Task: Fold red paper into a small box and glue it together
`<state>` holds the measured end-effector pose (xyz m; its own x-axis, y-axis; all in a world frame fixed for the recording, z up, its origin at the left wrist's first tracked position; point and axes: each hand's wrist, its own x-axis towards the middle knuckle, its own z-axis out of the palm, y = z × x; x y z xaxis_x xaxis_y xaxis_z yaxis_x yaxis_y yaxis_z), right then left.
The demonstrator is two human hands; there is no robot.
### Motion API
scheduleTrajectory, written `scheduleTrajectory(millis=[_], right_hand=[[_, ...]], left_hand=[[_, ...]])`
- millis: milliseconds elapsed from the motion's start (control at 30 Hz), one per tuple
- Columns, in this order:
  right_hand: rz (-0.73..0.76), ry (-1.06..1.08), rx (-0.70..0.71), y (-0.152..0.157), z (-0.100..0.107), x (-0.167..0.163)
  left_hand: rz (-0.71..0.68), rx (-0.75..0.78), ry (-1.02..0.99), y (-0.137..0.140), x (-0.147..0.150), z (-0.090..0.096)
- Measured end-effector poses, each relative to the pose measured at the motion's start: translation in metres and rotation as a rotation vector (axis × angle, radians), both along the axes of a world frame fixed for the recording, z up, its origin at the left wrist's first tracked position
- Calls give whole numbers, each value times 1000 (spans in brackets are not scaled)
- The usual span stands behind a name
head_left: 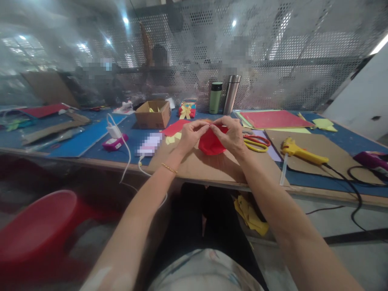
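Above a sheet of brown cardboard [221, 171], my left hand [193, 135] and my right hand [230, 135] meet, fingertips nearly touching. Both pinch the upper edge of a red piece of paper [212, 144], which hangs below them, slightly bent. To its left lie another red sheet [176, 127] and pale yellow paper cut-outs [173, 138]. A pair of scissors [257, 143] with red and yellow handles rests just right of my right hand. The fingers hide the paper's top part.
A yellow hot glue gun [304, 154] with a black cable lies at right on cardboard. Behind stand a cardboard box [153, 114], a small gift box [187, 109], a green bottle [215, 98] and a steel flask [232, 95]. A red stool [39, 226] is at lower left.
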<state>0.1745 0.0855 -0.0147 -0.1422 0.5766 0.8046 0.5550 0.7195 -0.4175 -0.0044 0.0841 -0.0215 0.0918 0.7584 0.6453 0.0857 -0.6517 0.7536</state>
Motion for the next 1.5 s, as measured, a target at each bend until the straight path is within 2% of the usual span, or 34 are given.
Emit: scheduleTrajectory(millis=[100,200,400,533,633,900,1167,1300,1500], right_hand=[[65,101,-69,-5,4,-2],[107,187,-76,-11,9,-4],[215,276,-133,-22,18,-2],[292,268,-227,-19,20,2],[288,213,-244,-15,19,2],[178,129,-139,-16,20,0],[117,14,133,-17,15,1],[82,-22,236,-17,13,3],[-74,-92,345,-11,12,6]], left_hand=[[-38,-37,-27,2,1,-2],[-96,-67,-74,2,2,-3],[-145,-160,-133,-9,-1,7],[-155,-225,-122,-13,-3,11],[-185,-264,-108,-13,-3,10],[-245,-285,-106,-12,-4,10],[-187,-175,-237,-11,-2,10],[-151,-176,-231,-9,-2,10],[-92,-185,-258,-6,-2,9]])
